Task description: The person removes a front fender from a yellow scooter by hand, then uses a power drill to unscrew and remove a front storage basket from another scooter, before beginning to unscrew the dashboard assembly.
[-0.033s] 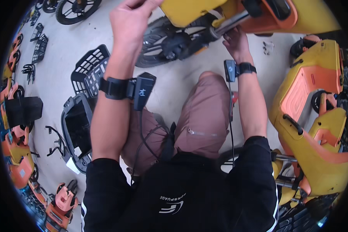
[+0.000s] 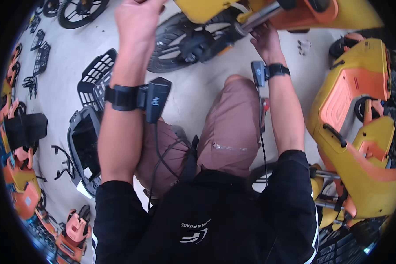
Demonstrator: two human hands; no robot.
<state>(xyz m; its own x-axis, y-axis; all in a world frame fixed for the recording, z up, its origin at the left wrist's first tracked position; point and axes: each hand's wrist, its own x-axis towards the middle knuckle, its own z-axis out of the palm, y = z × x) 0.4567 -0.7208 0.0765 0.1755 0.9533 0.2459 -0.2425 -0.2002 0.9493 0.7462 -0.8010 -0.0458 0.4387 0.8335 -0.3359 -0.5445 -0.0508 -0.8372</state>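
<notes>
A scooter with yellow and orange body parts [image 2: 361,15] stands at the top, with its black spoked wheel [image 2: 174,44] and silver fork tube [image 2: 264,18]. My left hand [image 2: 138,20] is raised at the top edge, fingers curled at the left edge of a yellow panel [image 2: 202,9] above the wheel; the picture's edge cuts off the fingertips. Just below the fork tube, my right hand [image 2: 266,40] reaches up with bent fingers. Their tips go behind the fork and orange body, so what they hold is hidden.
A black basket [image 2: 94,72] and a grey-black open housing [image 2: 84,145] lie on the floor at left, near a thin black bracket [image 2: 65,163]. Another yellow-orange scooter body [image 2: 352,110] lies close at right. Small loose parts [image 2: 302,46] are on the floor beyond my right hand.
The view has shifted slightly, and the scooter sits a little higher in it. Both hands keep their places at the scooter, with the left a little further left and up in the picture.
</notes>
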